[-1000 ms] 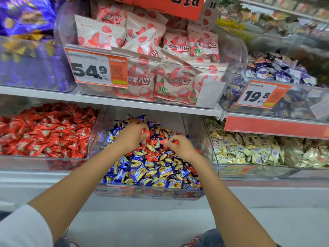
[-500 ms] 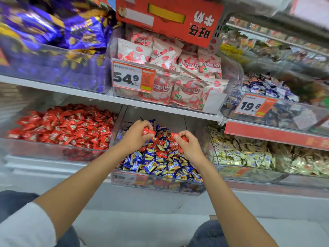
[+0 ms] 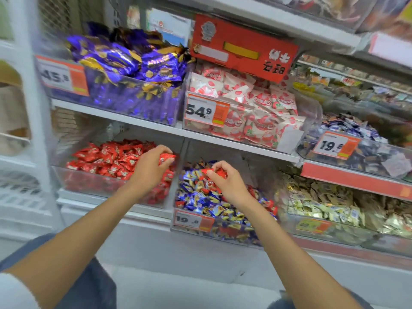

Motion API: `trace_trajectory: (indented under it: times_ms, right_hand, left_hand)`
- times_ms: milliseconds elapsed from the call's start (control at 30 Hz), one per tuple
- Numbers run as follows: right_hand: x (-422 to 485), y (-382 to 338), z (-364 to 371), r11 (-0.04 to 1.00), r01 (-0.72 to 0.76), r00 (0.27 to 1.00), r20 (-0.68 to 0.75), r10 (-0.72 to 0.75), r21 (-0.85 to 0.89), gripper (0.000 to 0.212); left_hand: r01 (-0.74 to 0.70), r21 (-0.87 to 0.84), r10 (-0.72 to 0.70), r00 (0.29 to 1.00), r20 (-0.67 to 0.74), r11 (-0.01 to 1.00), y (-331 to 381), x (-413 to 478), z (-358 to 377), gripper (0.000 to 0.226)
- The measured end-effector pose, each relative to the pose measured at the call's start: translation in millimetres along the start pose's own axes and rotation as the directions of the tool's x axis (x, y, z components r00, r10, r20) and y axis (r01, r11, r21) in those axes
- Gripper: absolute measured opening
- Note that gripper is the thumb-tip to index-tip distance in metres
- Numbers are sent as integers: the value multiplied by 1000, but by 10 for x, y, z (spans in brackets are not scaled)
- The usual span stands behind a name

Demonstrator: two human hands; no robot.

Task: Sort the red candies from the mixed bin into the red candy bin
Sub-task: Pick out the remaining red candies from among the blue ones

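Just left of the mixed bin [image 3: 240, 235], over the red candy bin [image 3: 89, 184], the left hand [image 3: 151, 168] grips a red candy [image 3: 166, 157], apparently ready to drop it. Above the mixed bin, the right hand [image 3: 229, 186] pinches more red candies [image 3: 219, 173]; those need carrying left next.

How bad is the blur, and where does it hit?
Head view: motion smear on the white rack at the left edge and the 45.8 tag; left hand and right hand, each gripping a red candy, are fairly sharp; the 54.9 tag reads clearly; the shelf edge bows from the wide lens.
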State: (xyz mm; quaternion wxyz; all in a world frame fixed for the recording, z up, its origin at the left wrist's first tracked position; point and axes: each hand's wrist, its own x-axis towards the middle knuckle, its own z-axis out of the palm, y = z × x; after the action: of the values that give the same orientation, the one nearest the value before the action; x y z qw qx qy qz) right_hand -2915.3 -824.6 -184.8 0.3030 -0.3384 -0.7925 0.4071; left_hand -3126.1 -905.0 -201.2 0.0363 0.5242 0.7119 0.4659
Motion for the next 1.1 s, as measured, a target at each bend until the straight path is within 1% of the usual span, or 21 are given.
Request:
trace_trajectory:
  times_ms: [67, 133, 200, 233, 300, 333, 367, 433, 467, 500, 567, 600, 700, 767, 800, 833, 900, 967, 1000, 1033, 1100]
  right_hand:
    - [206, -141, 321, 996, 86, 996, 38, -86, -12, 16]
    - [505, -226, 682, 972, 190, 981, 68, -182, -141, 11]
    - [851, -254, 1035, 930, 265, 964, 102, -247, -256, 13]
    - [1008, -249, 1187, 917, 264, 963, 130, -235, -300, 21]
    - [1229, -231, 1388, 882, 246, 955, 255, -151, -402, 50]
    - [1274, -225, 1425, 858, 250, 941, 322, -106, -449, 63]
    - [1292, -217, 1416, 843, 258, 927, 365, -79, -473, 69]
    - [1250, -206, 1284, 839, 278, 927, 359, -106, -469, 65]
    - [1196, -189, 1163, 837, 290, 935, 325, -144, -464, 59]
    - [1115, -152, 1018, 838, 293, 943, 287, -172, -460, 54]
    - [912, 46, 623, 863, 252, 962, 210, -174, -438, 45]
    - [794, 188, 380, 879, 215, 973, 165, -158, -425, 41]
    - [547, 552, -310, 928, 25, 999, 44, -9, -372, 33]
    - [493, 668, -622, 950, -100, 994, 2, 106, -295, 32]
    - [500, 715, -717, 956, -136, 990, -6, 139, -262, 32]
    - [502, 755, -777, 957, -150, 988, 1, 155, -248, 33]
    - [456, 857, -883, 951, -161, 983, 45, 179, -266, 33]
    - [381, 916, -858, 949, -158, 964, 167, 208, -271, 30]
    - [339, 974, -823, 951, -176, 939, 246, 240, -255, 31]
    - [315, 1036, -770, 947, -191, 909, 318, 270, -257, 33]
    - [295, 1139, -643, 936, -158, 871, 402, 283, -315, 34]
  left_hand:
    - [101, 45, -96, 991, -98, 994, -368, 104, -259, 12]
    - [190, 71, -175, 968, -181, 979, -702, 239, -452, 12]
    - [259, 125, -227, 948, -224, 958, -941, 378, -558, 22]
    - [287, 177, -248, 944, -216, 941, -1056, 433, -590, 32]
    - [307, 278, -270, 949, -163, 910, -1258, 472, -634, 54]
    - [306, 285, -283, 952, -120, 908, -1355, 460, -628, 62]
    - [300, 287, -288, 954, -86, 910, -1435, 439, -613, 66]
    - [268, 346, -268, 962, -49, 899, -1518, 385, -573, 61]
    - [243, 374, -249, 968, -34, 895, -1496, 363, -550, 61]
    - [212, 378, -221, 975, -20, 901, -1415, 346, -516, 65]
    - [97, 295, -108, 994, 19, 950, -1105, 321, -370, 79]
    - [30, 244, -44, 998, 52, 969, -895, 296, -250, 78]
    - [-130, 127, 109, 981, 161, 983, -210, 218, 237, 58]
    - [-215, 70, 192, 951, 242, 974, 176, 183, 610, 45]
    - [-241, 66, 212, 931, 297, 968, 319, 182, 776, 42]
    - [-254, 83, 207, 906, 370, 964, 410, 185, 930, 41]
    - [-260, 142, 146, 831, 537, 955, 468, 216, 1192, 45]
    - [-239, 206, 45, 749, 661, 949, 360, 244, 1263, 48]
    - [-253, 237, 12, 706, 708, 938, 298, 265, 1294, 46]
    - [-274, 256, -3, 678, 735, 927, 246, 283, 1301, 41]
    - [-266, 263, -17, 673, 739, 927, 194, 307, 1291, 32]
